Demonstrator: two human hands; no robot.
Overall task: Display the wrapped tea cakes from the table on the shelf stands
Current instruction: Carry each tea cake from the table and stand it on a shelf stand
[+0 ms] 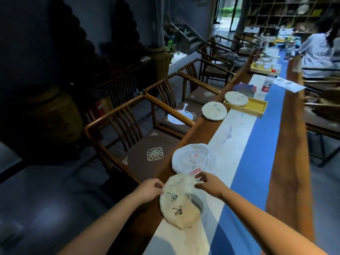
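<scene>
Hands, left [150,188] and right [207,183], pinch opposite far edges of the nearest tea cake [179,201] at the table [287,162] edge, 3 more beyond it, loose wrapper liable to tear or slip.

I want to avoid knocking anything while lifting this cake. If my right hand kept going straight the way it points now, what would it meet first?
The right hand points up and left along the table. Just past the held cake lies the white cake with the red label, so it would likely meet that first. Depth is hard to judge.
</scene>
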